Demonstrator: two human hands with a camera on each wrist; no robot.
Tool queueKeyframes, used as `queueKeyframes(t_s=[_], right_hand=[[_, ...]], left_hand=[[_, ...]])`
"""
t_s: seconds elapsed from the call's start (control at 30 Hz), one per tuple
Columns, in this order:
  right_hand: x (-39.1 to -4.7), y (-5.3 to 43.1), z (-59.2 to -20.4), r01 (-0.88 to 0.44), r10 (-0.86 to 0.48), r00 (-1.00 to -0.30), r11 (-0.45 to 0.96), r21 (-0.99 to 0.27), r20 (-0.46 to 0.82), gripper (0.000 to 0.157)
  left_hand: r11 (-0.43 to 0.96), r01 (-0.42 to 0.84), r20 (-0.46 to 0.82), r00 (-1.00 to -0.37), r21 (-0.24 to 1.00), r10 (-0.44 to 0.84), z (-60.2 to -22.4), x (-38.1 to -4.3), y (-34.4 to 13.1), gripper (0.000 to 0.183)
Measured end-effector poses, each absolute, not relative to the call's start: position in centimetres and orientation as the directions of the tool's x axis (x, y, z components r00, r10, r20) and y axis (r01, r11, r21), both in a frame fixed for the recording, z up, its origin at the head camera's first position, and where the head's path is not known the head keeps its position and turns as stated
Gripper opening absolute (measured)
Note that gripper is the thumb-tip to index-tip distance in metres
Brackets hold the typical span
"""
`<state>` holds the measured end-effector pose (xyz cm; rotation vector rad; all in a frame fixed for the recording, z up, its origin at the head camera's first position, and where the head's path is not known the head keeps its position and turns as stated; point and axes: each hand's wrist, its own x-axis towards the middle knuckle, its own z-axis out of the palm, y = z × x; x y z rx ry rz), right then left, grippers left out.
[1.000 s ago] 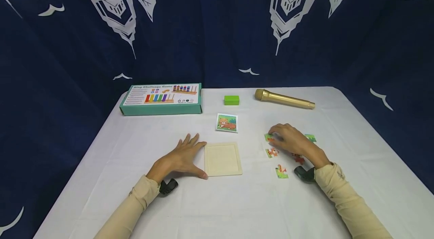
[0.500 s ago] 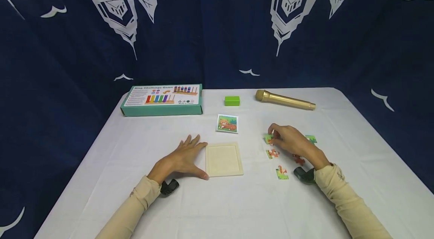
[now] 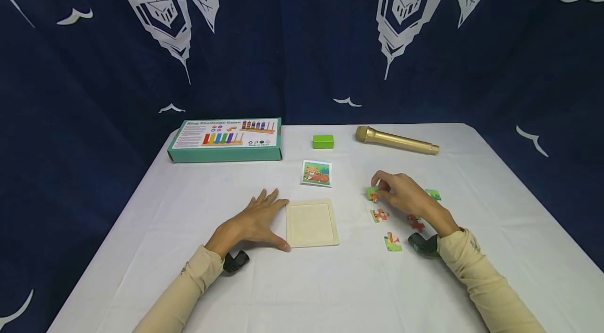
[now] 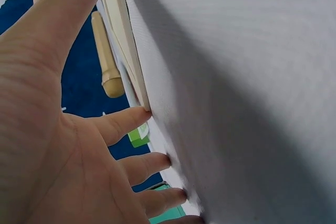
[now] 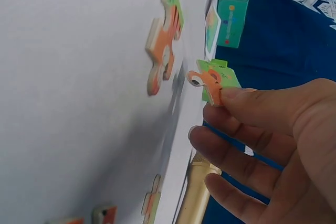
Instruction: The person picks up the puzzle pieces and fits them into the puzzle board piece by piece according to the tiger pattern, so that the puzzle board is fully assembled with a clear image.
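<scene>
My right hand [image 3: 401,191] pinches a green and orange jigsaw puzzle piece [image 5: 215,83] between thumb and fingers. In the right wrist view that piece is raised off the white cloth and shows a printed eye. My left hand [image 3: 252,223] is spread at the left side of a pale wooden puzzle tray [image 3: 312,246], thumb at its near corner and index fingertip at its far corner. Other puzzle pieces lie near the right hand: an orange piece [image 3: 379,215], a green and orange piece [image 3: 392,242], a red piece [image 3: 416,223] and a green piece [image 3: 432,194].
Behind the tray lies a picture card [image 3: 316,172] of an orange animal. Farther back are a green block [image 3: 323,141], a gold microphone [image 3: 396,140] and a boxed ring game [image 3: 225,153]. A dark blue curtain [image 3: 302,60] hangs behind the table.
My right thumb and fingers have taken hold of the far-left puzzle piece and lifted it slightly, shifting it a little left. My left hand and the tray stay in place.
</scene>
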<state>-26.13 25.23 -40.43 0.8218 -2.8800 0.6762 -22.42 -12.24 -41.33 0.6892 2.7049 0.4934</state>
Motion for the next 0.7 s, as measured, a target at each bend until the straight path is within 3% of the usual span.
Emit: queueKeyframes(t_s=[0.7], right_hand=[[-26.0, 22.8, -40.3, -0.553, -0.51, -0.832, 0.733, -0.396, 0.219, 0.014]], left_hand=[[0.832, 0.4, -0.214, -0.838, 0.385, 0.501, -41.3, -22.6, -12.3, 0.114]])
